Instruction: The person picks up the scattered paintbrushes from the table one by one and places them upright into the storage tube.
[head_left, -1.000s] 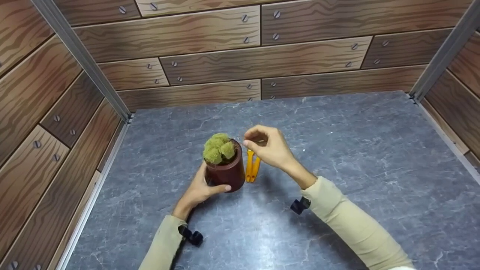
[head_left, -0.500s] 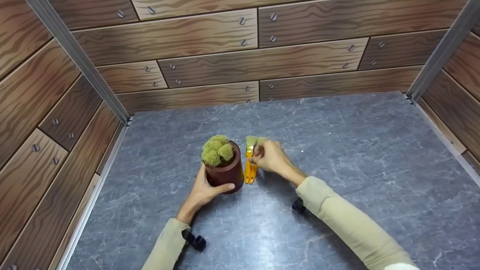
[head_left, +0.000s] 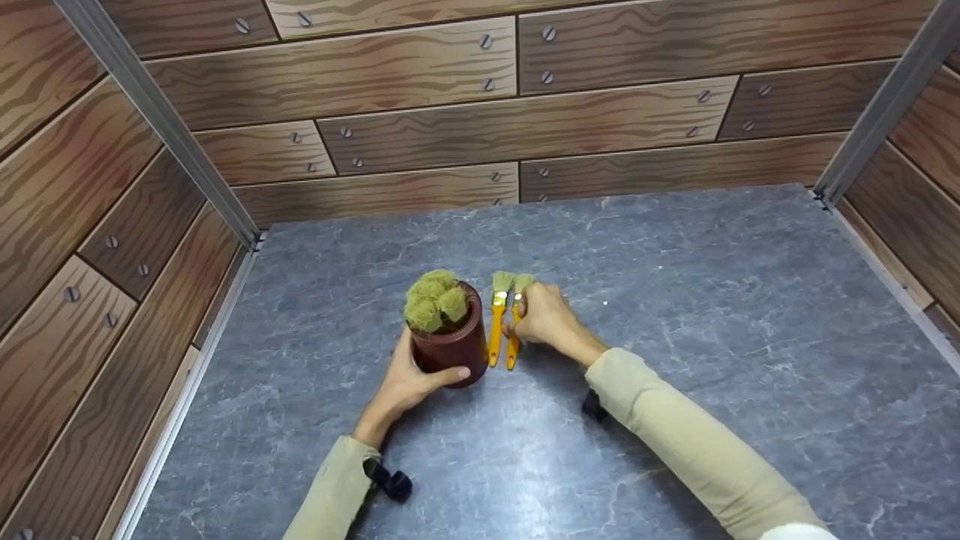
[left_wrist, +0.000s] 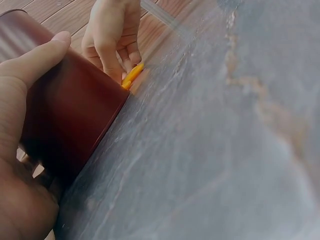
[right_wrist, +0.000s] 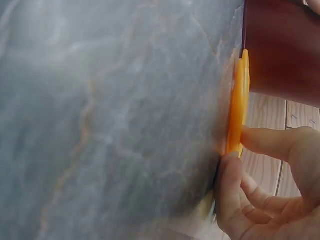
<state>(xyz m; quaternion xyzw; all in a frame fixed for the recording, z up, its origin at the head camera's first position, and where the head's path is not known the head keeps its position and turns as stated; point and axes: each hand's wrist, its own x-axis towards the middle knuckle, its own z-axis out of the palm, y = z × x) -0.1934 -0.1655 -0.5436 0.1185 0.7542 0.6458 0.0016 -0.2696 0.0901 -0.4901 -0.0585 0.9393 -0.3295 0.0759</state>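
A dark red cylindrical pot [head_left: 455, 354] stands on the grey marbled surface, slightly left of centre in the head view, topped with fuzzy yellow-green tufts [head_left: 433, 300]. Round its left side curls my left hand [head_left: 397, 390], thumb across the front. Just right of the pot, two paintbrushes with orange handles and pale bristles lie side by side, bristles pointing away from me. My right hand [head_left: 553, 316] pinches the right paintbrush [head_left: 513, 351] between thumb and fingers near the ferrule. Beside it lies the left paintbrush [head_left: 496, 322], untouched. The right wrist view shows the thumb against an orange handle [right_wrist: 237, 110].
Wood-print panels [head_left: 420, 131] wall in the surface [head_left: 712, 300] at the back and both sides. Metal posts [head_left: 180, 150] mark the rear corners. Each wrist wears a small black camera [head_left: 388, 480].
My right hand has come down onto the right paintbrush and shifted it right, leaving a gap between the two brushes. The left hand and pot have stayed almost in place.
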